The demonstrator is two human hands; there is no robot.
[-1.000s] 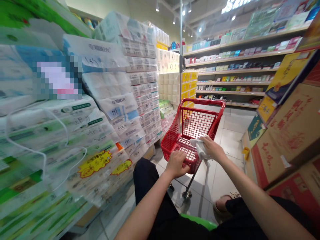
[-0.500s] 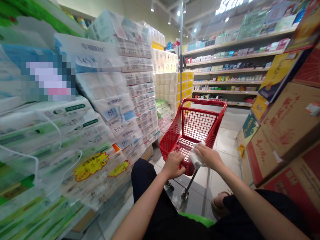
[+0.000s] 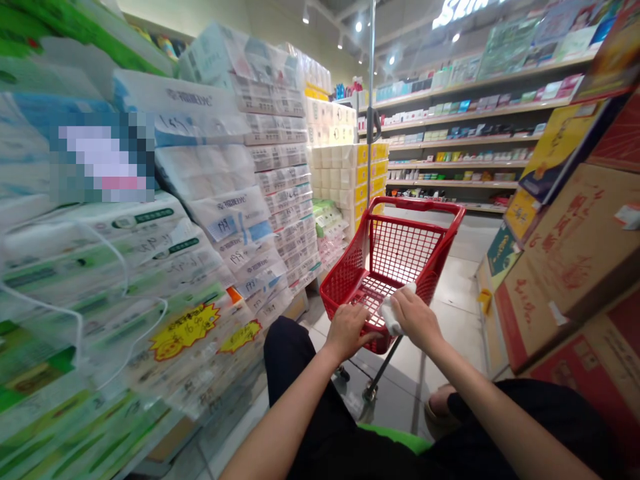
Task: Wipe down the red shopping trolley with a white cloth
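Note:
A red plastic shopping cart [image 3: 407, 250] with a grid basket stands on the tiled floor in front of my knees. My left hand [image 3: 350, 330] grips the near edge of its basket, fingers curled over the rim and thumb on the outside. In my right hand [image 3: 415, 319] is a crumpled white cloth [image 3: 393, 317], pressed against the near right corner of the basket. Part of the cloth pokes out above the knuckles. The cart's metal leg and small caster wheel [image 3: 370, 391] show beneath the basket.
Wrapped tissue packs [image 3: 235, 213] are stacked high at my left, with a white cord [image 3: 120, 257] hanging over them. Cardboard cartons [image 3: 575, 247] stand at the right. Behind the cart are a glass door's edge [image 3: 371, 80] and shelves of small boxes [image 3: 450, 140].
My right hand and the cloth have shifted slightly along the near right corner. The cart has turned or moved a little to the right. My left hand keeps its hold.

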